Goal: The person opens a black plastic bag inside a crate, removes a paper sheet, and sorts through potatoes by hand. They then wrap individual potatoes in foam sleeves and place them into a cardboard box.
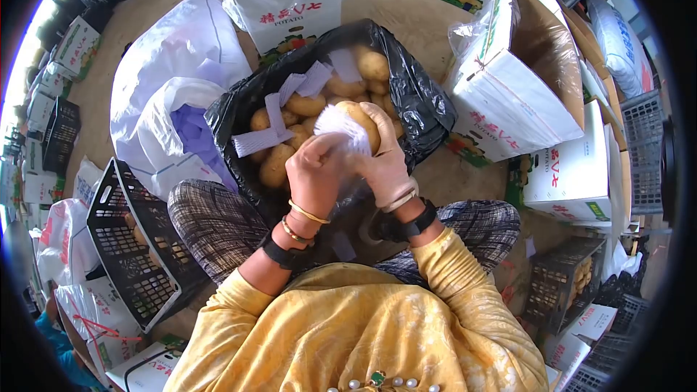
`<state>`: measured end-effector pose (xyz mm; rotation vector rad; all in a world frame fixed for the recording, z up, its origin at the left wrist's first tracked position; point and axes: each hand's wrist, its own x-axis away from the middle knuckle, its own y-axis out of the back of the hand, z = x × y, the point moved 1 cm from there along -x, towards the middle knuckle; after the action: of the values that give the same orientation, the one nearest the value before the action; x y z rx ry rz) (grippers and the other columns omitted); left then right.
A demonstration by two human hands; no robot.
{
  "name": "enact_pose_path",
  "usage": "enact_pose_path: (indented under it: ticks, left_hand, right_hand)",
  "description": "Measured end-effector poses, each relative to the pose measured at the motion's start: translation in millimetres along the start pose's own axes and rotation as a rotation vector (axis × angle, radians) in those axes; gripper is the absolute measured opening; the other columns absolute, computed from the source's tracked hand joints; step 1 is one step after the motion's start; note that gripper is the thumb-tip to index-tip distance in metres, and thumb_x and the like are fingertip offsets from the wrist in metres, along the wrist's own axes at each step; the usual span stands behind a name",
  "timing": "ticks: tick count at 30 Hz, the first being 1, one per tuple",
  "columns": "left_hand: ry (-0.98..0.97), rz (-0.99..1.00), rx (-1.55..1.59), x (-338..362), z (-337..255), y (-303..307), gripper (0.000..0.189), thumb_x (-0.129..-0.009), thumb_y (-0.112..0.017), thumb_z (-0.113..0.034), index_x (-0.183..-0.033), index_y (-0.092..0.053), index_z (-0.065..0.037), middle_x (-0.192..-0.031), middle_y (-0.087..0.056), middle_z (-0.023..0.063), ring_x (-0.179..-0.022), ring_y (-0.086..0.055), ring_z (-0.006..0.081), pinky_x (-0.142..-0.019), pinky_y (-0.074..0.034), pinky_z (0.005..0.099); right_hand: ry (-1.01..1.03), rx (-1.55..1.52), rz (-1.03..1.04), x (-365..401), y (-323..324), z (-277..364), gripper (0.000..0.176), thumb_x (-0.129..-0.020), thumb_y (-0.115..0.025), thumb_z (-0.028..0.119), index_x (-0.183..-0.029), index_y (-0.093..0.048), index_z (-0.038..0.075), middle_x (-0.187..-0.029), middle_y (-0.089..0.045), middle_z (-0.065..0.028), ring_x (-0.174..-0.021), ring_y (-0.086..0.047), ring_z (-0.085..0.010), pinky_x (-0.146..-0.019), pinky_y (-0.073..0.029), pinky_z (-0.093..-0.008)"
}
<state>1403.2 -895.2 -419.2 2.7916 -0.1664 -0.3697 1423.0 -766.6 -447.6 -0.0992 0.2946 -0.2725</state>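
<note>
"Fingers (318, 147) first: what are they doing?"

"On the right hand (388, 170) they're bent around the right side of a potato (359, 110), holding it. On the left hand (314, 173) they're curled in narrow, right against the foam sleeve (340, 128). Whether they pinch it, I can't tell; it's a bit blurred there."

"Is the sleeve on the potato?"

"Partly. It covers the near left side, and the far top is bare."

"And where is that potato?"

"Up over the open black bag (428, 105), in front of the person's knees. More potatoes (305, 104) fill the bag, with loose sleeves (271, 112) lying across them, mostly on the left and far side."

"What's around the bag?"

"Just left, a white sack (156, 127), open, with purple sleeves (192, 134) inside. Nearer on the left, a black crate (134, 243) stands tilted. On the far side is a potato box (290, 3) with clear plastic over it. To the right, an open carton (501, 101) leans over, and nearer on that side a dark crate (563, 283) has potatoes showing in it."
</note>
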Motion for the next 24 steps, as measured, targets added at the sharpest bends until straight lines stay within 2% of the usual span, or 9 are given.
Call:
enact_pose_path:
  ticks: [3, 6, 11, 16, 18, 20, 22, 23, 24]
  left_hand:
    - [0.533, 0.258, 0.924, -2.1, 24.6, -2.3, 0.007, -0.082, -0.062, -0.004, -0.088, -0.064, -0.001, -0.085, -0.066, 0.0092, -0.074, -0.063, 0.0198, -0.072, -0.05, 0.0288]
    - [0.634, 0.352, 1.427, -8.1, 38.5, 5.3, 0.017, -0.094, -0.044, -0.009, -0.105, -0.054, 0.0, -0.102, -0.061, 0.011, -0.093, -0.06, 0.022, -0.086, -0.048, 0.0364]
    - [0.565, 0.178, 1.02, -32.9, 32.6, 12.7, 0.019, -0.095, -0.043, -0.015, -0.092, -0.058, -0.003, -0.084, -0.063, 0.0048, -0.077, -0.062, 0.0138, -0.071, -0.05, 0.0267]
    - [0.655, 0.596, 1.478, -7.1, 101.1, -50.0, 0.033, -0.094, -0.046, -0.029, -0.106, -0.058, -0.001, -0.104, -0.065, 0.0126, -0.087, -0.063, 0.0259, -0.079, -0.052, 0.0368]
    - [0.587, 0.537, 1.037, 7.4, 95.5, -76.9, 0.026, -0.09, -0.054, -0.022, -0.103, -0.058, 0.0, -0.093, -0.064, 0.01, -0.078, -0.062, 0.0215, -0.071, -0.053, 0.0346]
    - [0.879, 0.631, 0.921, -0.6, 62.3, -62.7, 0.015, -0.082, -0.062, -0.006, -0.095, -0.059, -0.001, -0.083, -0.06, 0.0052, -0.067, -0.058, 0.0134, -0.063, -0.052, 0.0301]
    - [0.731, 0.496, 0.672, -14.4, 67.5, -47.0, 0.019, -0.08, -0.063, -0.007, -0.096, -0.059, 0.002, -0.081, -0.06, 0.0051, -0.062, -0.056, 0.0126, -0.056, -0.05, 0.0288]
    - [0.655, 0.385, 0.602, -26.3, 76.7, -36.3, 0.015, -0.08, -0.061, -0.005, -0.093, -0.06, 0.002, -0.076, -0.059, 0.0051, -0.059, -0.056, 0.0126, -0.054, -0.049, 0.0276]
    - [0.583, 0.276, 0.52, -38.0, 86.0, -25.5, 0.011, -0.08, -0.06, -0.003, -0.089, -0.061, 0.002, -0.072, -0.059, 0.005, -0.056, -0.055, 0.0125, -0.053, -0.047, 0.0263]
  right_hand:
    - [-0.209, 0.094, 0.026, 0.7, 15.2, -12.3, 0.067, -0.068, -0.081, 0.02, -0.127, -0.052, 0.006, -0.126, -0.05, -0.009, -0.113, -0.049, -0.0171, -0.097, -0.041, -0.0298]
    - [-0.324, -0.21, 0.101, -4.0, 31.4, -7.6, 0.06, -0.075, -0.075, 0.014, -0.129, -0.05, 0.006, -0.122, -0.053, -0.0074, -0.107, -0.051, -0.0151, -0.096, -0.041, -0.0286]
    - [-0.407, -0.451, 0.318, 5.2, 28.6, 31.4, 0.083, -0.079, -0.07, 0.04, -0.145, -0.025, 0.015, -0.113, -0.055, -0.0057, -0.082, -0.056, -0.0123, -0.058, -0.046, -0.0207]
    - [-0.599, -0.681, 0.537, 4.5, 37.7, 38.2, 0.087, -0.08, -0.066, 0.046, -0.147, -0.018, 0.018, -0.117, -0.054, -0.0083, -0.079, -0.059, -0.0164, -0.046, -0.047, -0.0243]
    - [-0.628, -0.724, 0.493, -9.5, 55.7, 48.5, 0.084, -0.08, -0.065, 0.046, -0.145, -0.023, 0.015, -0.119, -0.054, -0.0099, -0.083, -0.062, -0.0202, -0.048, -0.051, -0.0252]
    - [-0.472, -0.631, -0.09, -34.4, 86.0, 63.6, 0.078, -0.083, -0.059, 0.05, -0.142, -0.03, 0.009, -0.122, -0.055, -0.0112, -0.089, -0.063, -0.0256, -0.062, -0.057, -0.0323]
    - [-0.143, -0.926, 0.207, -92.6, 176.0, 68.1, 0.08, -0.087, -0.037, 0.066, -0.131, -0.039, 0.0, -0.125, -0.052, -0.0193, -0.106, -0.058, -0.0295, -0.088, -0.052, -0.0429]
    - [-0.051, -0.823, -0.089, -115.1, 195.2, 94.6, 0.082, -0.086, -0.035, 0.068, -0.128, -0.041, -0.002, -0.119, -0.055, -0.0202, -0.105, -0.058, -0.0274, -0.072, -0.055, -0.0356]
    - [0.055, -1.023, 0.072, -133.2, 222.3, 101.2, 0.082, -0.087, -0.035, 0.068, -0.127, -0.041, -0.004, -0.111, -0.058, -0.0198, -0.095, -0.062, -0.0255, -0.057, -0.048, -0.0274]
